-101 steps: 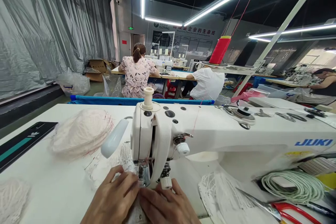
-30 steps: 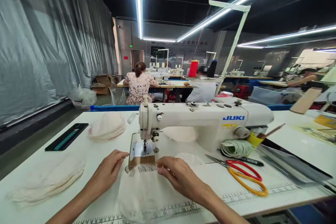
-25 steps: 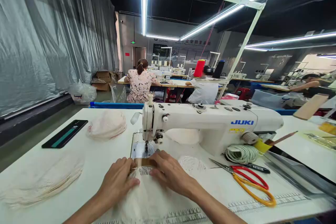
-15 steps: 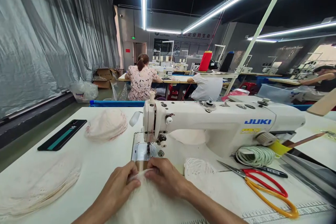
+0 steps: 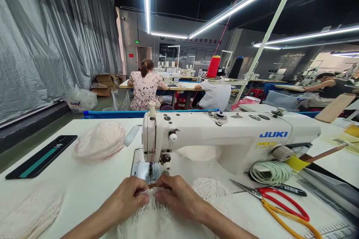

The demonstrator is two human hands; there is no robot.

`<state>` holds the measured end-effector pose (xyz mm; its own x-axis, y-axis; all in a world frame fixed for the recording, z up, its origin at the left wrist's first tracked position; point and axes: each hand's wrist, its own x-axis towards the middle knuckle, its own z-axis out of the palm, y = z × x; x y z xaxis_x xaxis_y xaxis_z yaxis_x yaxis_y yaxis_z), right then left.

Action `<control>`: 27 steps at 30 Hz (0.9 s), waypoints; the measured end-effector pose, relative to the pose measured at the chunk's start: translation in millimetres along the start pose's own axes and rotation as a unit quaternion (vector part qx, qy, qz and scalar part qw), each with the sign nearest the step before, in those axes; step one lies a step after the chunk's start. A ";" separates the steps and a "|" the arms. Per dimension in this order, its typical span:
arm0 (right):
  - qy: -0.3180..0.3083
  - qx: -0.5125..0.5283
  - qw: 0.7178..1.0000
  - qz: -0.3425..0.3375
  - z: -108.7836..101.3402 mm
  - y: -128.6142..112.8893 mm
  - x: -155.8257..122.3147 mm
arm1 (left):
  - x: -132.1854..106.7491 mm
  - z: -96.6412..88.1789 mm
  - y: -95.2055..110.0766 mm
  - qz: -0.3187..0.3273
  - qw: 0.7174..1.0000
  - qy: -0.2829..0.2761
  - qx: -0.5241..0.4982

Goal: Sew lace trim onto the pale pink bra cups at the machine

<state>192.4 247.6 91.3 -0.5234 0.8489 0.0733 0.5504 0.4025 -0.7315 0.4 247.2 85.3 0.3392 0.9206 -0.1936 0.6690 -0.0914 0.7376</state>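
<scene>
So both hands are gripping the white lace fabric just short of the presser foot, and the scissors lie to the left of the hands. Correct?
Not the scissors' side: the head view shows the scissors to the right of the hands. The left hand and right hand do grip the white lace fabric just short of the presser foot.

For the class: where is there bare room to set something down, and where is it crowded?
Bare tabletop lies between the far cloth stack, the near cloth stack and the left hand. It is crowded right of the right hand: loose lace, scissors and coiled cord lie close. Near the presser foot, both hands pinch white lace.
</scene>
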 end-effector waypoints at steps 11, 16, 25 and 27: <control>0.045 -0.154 0.987 -0.007 11.8 7.6 8.9 | -7.0 -0.8 0.6 0.060 0.981 0.124 0.136; 0.056 -0.217 0.974 -0.022 16.4 8.7 9.1 | -13.8 27.3 -24.1 0.289 0.897 0.211 0.258; 0.100 -0.304 0.933 -0.165 13.7 2.5 6.6 | -20.7 31.3 -29.2 0.310 0.881 0.220 0.283; 0.074 -0.316 0.926 -0.194 27.6 3.5 -5.8 | -19.0 34.5 -23.5 0.327 0.886 0.199 0.261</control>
<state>179.3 234.7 69.5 -0.6920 0.6173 0.3742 0.6349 0.7671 -0.0913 1.1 218.7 49.3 0.5763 0.6573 0.4856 0.6651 -0.7225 0.1886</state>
